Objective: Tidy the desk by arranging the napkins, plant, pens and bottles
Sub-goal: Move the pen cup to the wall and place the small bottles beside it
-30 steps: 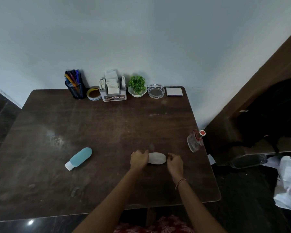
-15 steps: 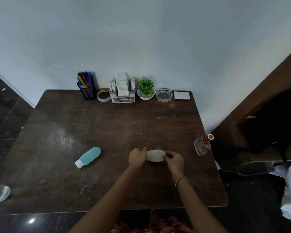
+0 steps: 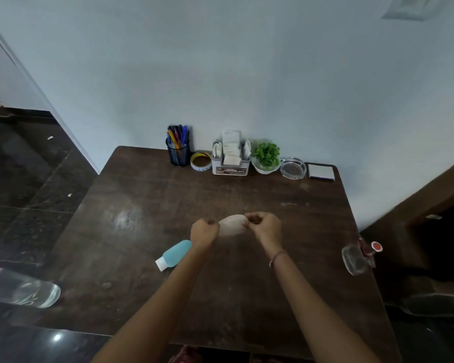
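Both hands met over the middle of the dark wooden desk [image 3: 273, 297], and the white napkin [image 3: 232, 225] was stretched between them. The left hand [image 3: 204, 233] had its fingers curled round the napkin's left end, and the right hand [image 3: 265, 227] pinched the right end with bent fingers and thumb, so the napkin lay directly between the two, touching both. It was blurred, and whether it rested on the wood or was lifted just clear could not be told. A thin bracelet [image 3: 277, 256] sat on the right wrist. Just beside the left wrist, on its outer side, a blue bottle [image 3: 174, 254] with a white cap lay on its side. A clear bottle [image 3: 21, 288] with a purple cap lay on its side at the desk's left edge, well apart from the hands. A small glass bottle [image 3: 357, 258] with a red cap lay tilted at the right edge. Along the far edge, against the wall, stood a row: a mesh cup of pens [image 3: 178, 142], a roll of tape [image 3: 201, 161], a napkin holder [image 3: 230, 166] filled with white napkins, a small green plant [image 3: 266, 154] in a white bowl, a glass ashtray [image 3: 293, 167] and a notepad [image 3: 321, 171], each just beside the next.
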